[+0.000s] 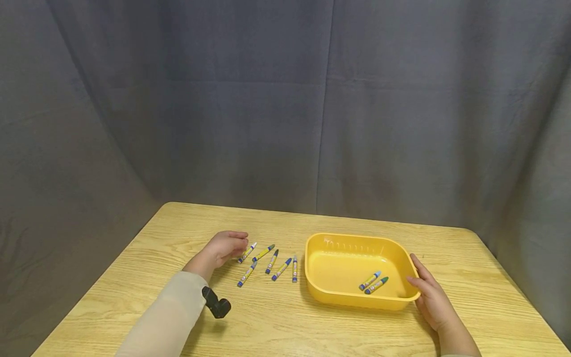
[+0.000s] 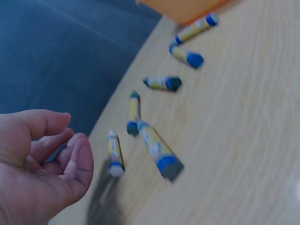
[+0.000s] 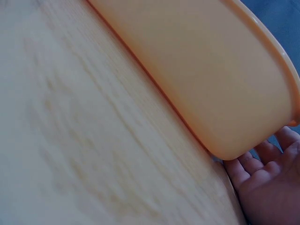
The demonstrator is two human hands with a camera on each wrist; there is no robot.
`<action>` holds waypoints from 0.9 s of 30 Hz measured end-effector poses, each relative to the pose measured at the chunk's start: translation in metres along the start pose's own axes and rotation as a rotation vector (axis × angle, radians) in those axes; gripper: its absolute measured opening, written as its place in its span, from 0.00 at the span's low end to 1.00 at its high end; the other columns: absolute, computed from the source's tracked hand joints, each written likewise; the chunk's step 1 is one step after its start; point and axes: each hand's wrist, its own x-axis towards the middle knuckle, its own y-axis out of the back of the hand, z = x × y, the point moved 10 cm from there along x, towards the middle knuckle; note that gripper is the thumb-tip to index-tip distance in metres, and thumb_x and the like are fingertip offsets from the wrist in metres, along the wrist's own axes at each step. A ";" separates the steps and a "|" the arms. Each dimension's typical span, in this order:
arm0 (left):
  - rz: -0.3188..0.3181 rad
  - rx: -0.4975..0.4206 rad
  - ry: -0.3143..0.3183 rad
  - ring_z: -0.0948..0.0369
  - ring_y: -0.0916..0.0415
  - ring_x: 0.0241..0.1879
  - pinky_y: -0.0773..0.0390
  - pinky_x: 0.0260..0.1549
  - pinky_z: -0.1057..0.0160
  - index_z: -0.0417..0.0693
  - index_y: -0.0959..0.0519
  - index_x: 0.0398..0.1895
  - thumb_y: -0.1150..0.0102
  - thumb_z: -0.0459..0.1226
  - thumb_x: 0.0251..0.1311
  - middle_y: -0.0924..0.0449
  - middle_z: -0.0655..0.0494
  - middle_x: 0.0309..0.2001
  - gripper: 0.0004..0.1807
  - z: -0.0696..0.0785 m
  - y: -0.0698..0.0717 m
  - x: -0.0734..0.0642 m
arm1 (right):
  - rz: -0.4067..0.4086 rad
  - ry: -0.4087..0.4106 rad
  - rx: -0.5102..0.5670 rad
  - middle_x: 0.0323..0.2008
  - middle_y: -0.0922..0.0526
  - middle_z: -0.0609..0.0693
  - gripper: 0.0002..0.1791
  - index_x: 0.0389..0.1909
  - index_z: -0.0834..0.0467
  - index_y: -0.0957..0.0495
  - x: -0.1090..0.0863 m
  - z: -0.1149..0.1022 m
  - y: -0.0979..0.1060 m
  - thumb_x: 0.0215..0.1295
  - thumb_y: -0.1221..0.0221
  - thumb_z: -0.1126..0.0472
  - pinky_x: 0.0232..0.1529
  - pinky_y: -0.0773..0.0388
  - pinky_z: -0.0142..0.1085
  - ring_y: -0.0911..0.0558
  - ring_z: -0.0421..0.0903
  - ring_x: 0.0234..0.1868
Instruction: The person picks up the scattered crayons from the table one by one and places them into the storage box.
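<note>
My left hand (image 1: pixel 226 246) hovers at the far left of several loose crayons, its fingers loosely bent with nothing between them. Closest to it lies a white-tipped crayon (image 2: pixel 115 153), just beyond the fingertips in the left wrist view. Beside that are a grey-blue crayon (image 1: pixel 247 273), a dark-tipped crayon (image 1: pixel 271 261) and a blue crayon (image 1: pixel 282 269), all in yellow wrappers. My right hand (image 1: pixel 431 298) holds the right end of a yellow plastic tray (image 1: pixel 357 299), thumb over the rim and fingers along the outer wall. Inside lie a light blue crayon (image 1: pixel 370 280) and a green crayon (image 1: pixel 376 285).
Everything stands on a wood-grain table (image 1: pixel 267 327) with rounded back corners. A grey curtain (image 1: pixel 250 109) hangs behind it and along both sides. A black wrist mount (image 1: pixel 216 302) sticks out from the left sleeve, low over the tabletop.
</note>
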 end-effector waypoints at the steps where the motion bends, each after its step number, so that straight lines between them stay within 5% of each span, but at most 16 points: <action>1: 0.010 0.009 0.006 0.48 0.26 0.56 0.24 0.58 0.56 0.28 0.35 0.67 0.49 0.30 0.68 0.32 0.32 0.65 0.25 -0.003 0.002 0.000 | -0.001 0.000 0.002 0.78 0.76 0.55 0.39 0.79 0.49 0.68 0.000 0.000 0.000 0.76 0.56 0.56 0.52 0.34 0.12 0.52 0.42 0.78; 6: 0.049 0.055 0.023 0.56 0.23 0.48 0.21 0.52 0.60 0.29 0.32 0.65 0.47 0.30 0.66 0.28 0.34 0.62 0.24 -0.014 0.007 0.001 | -0.006 -0.002 0.017 0.78 0.77 0.55 0.39 0.79 0.49 0.69 -0.001 0.001 0.001 0.77 0.57 0.57 0.51 0.34 0.13 0.55 0.45 0.78; 13: 0.112 0.237 -0.002 0.60 0.23 0.39 0.20 0.39 0.67 0.29 0.27 0.60 0.41 0.27 0.58 0.23 0.36 0.57 0.25 -0.016 0.006 0.000 | -0.004 -0.016 0.001 0.78 0.77 0.54 0.39 0.79 0.47 0.68 -0.001 0.003 0.001 0.77 0.57 0.56 0.50 0.35 0.12 0.59 0.47 0.79; 18: 0.156 0.437 -0.058 0.53 0.21 0.44 0.18 0.40 0.63 0.29 0.23 0.56 0.37 0.24 0.47 0.19 0.38 0.51 0.27 -0.003 0.000 -0.002 | -0.007 -0.017 0.007 0.78 0.78 0.52 0.39 0.79 0.47 0.68 -0.001 0.001 0.000 0.76 0.56 0.56 0.54 0.35 0.15 0.67 0.58 0.78; 23: 0.169 0.618 -0.081 0.47 0.22 0.52 0.20 0.51 0.53 0.32 0.21 0.54 0.40 0.23 0.47 0.18 0.39 0.50 0.25 0.006 -0.006 -0.004 | -0.003 -0.026 0.001 0.77 0.78 0.52 0.40 0.79 0.48 0.68 -0.001 0.000 0.000 0.76 0.56 0.56 0.53 0.34 0.16 0.69 0.61 0.78; 27: 0.151 0.561 -0.057 0.51 0.21 0.45 0.19 0.43 0.58 0.31 0.21 0.54 0.44 0.23 0.49 0.19 0.38 0.52 0.24 0.003 -0.006 -0.003 | -0.004 -0.014 0.018 0.77 0.78 0.54 0.40 0.78 0.50 0.69 -0.002 -0.001 -0.001 0.76 0.56 0.57 0.48 0.33 0.13 0.69 0.62 0.77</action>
